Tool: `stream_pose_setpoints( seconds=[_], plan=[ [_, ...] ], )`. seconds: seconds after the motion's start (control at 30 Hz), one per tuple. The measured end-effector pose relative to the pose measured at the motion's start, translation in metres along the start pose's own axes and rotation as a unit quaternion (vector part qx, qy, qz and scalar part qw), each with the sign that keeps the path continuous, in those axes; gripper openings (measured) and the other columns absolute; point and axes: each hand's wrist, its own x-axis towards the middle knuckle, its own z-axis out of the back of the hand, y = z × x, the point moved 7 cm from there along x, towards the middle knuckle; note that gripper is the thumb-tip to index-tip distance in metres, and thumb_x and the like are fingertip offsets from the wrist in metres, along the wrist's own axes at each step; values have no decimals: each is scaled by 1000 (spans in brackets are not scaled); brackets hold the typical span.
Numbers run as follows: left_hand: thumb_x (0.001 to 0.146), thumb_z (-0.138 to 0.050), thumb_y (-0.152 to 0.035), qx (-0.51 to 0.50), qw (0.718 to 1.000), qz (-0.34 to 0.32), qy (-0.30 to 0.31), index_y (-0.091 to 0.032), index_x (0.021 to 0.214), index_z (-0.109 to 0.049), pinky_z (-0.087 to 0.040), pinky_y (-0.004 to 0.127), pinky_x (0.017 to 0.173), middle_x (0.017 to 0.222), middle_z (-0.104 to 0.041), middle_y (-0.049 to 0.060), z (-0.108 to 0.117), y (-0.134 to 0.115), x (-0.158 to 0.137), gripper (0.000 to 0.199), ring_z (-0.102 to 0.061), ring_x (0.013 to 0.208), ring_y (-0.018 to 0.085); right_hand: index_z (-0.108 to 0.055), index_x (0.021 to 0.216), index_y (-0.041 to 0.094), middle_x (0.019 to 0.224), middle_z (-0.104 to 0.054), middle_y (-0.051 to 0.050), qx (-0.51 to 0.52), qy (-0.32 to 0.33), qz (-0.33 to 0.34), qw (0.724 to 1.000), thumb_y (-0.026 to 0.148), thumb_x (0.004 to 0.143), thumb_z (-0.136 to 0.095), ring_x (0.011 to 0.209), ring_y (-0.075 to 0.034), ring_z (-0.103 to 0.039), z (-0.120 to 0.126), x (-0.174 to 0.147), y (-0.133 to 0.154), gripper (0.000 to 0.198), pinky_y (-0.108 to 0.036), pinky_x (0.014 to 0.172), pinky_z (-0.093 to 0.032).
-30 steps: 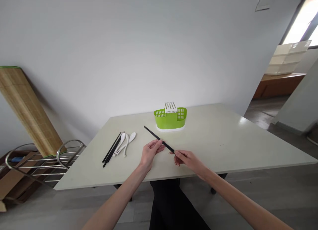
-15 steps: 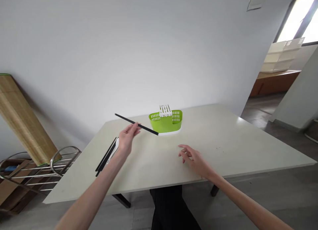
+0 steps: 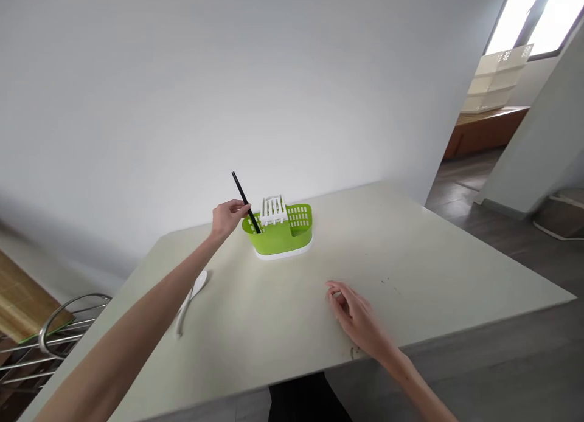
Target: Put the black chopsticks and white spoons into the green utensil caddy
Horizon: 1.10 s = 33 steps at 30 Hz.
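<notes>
My left hand [image 3: 227,219] pinches black chopsticks [image 3: 241,191], seemingly a pair held together. They tilt with their lower end inside the left compartment of a green basket [image 3: 278,242], which has a slotted side, a white base and a white slotted rack [image 3: 274,210] on top. Beneath my left forearm, a white spoon [image 3: 199,282] lies on the table, partly hidden. My right hand [image 3: 353,312] is over the table near its front edge, fingers loosely curled and holding nothing.
The pale table [image 3: 433,270] stands against a plain wall. To the lower left are a metal rack [image 3: 55,337] and a rolled bamboo mat [image 3: 27,306]. White stacked bins [image 3: 495,81] stand by the window at the far right.
My left hand has brought the chopsticks from above the table to the basket, turning them steeper with the lower end inside. My right hand stays low over the table. The view has shifted.
</notes>
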Motion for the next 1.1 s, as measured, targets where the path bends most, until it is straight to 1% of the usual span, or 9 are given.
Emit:
stream_pose_setpoints(
  seconds=[0.17, 0.27, 0.37, 0.53, 0.67, 0.77, 0.87, 0.97, 1.1],
  plan=[
    [73, -83, -44, 85, 996, -29, 27, -19, 89, -80, -59, 34, 86, 92, -83, 8, -25, 9, 17, 30, -77, 90, 27, -61, 130, 25, 101, -75, -11, 12, 5, -15, 1000, 50, 109, -39, 77, -21, -68, -1, 1, -7, 40, -37, 76, -58],
    [74, -77, -35, 121, 990, -43, 65, -21, 90, -83, -58, 34, 85, 93, -83, 6, -38, 12, 19, 22, -76, 89, 27, -62, 130, 25, 103, -74, -11, 22, 6, -24, 999, 51, 109, -39, 78, -21, -69, -1, 0, -8, 41, -36, 74, -57],
    [73, -71, -26, 144, 985, -44, 86, -22, 90, -84, -57, 34, 90, 93, -83, 4, -45, 14, 20, 21, -76, 92, 27, -64, 129, 27, 104, -72, -11, 29, 10, -28, 999, 52, 109, -38, 80, -21, -69, -1, 0, -5, 41, -34, 74, -57],
    [75, -63, -22, 186, 976, -68, 86, -21, 95, -84, -55, 35, 93, 94, -84, 5, -47, 15, 24, 29, -76, 102, 31, -67, 127, 26, 106, -71, -10, 29, 13, -28, 999, 47, 110, -39, 82, -21, -68, -1, 4, -2, 38, -32, 76, -55],
    [75, -65, -24, 241, 960, -104, 98, -21, 96, -85, -55, 40, 92, 97, -84, 8, -49, 15, 30, 29, -75, 100, 35, -66, 126, 27, 108, -71, -9, 27, 14, -25, 999, 43, 110, -39, 79, -19, -66, 0, 10, 2, 35, -31, 74, -53],
    [76, -66, -23, 312, 938, -135, 70, -21, 96, -86, -52, 47, 95, 95, -83, 12, -49, 12, 32, 28, -70, 106, 40, -67, 124, 27, 106, -71, -7, 16, 12, -21, 1000, 41, 110, -39, 78, -18, -64, 2, 12, 6, 34, -31, 73, -51],
    [78, -68, -26, 360, 924, -126, 41, -20, 92, -86, -49, 53, 98, 88, -81, 16, -48, 9, 32, 24, -66, 111, 44, -68, 123, 26, 105, -71, -7, 13, 15, -23, 1000, 42, 110, -39, 78, -18, -64, 2, 11, 7, 35, -31, 72, -50],
    [82, -68, -34, 334, 937, -91, 39, -20, 91, -86, -50, 50, 96, 90, -82, 15, -44, 9, 25, 25, -67, 108, 42, -68, 122, 24, 103, -71, -8, 20, 16, -37, 999, 47, 110, -38, 75, -18, -64, 2, 9, 3, 39, -30, 68, -50],
    [91, -59, -48, 225, 970, -91, 30, -25, 101, -84, -52, 39, 92, 108, -82, 6, -21, 7, -1, 36, -70, 100, 29, -68, 121, 23, 95, -71, -7, 34, 24, -62, 997, 54, 110, -38, 72, -18, -64, 1, 5, -4, 44, -29, 64, -50]
  ],
)
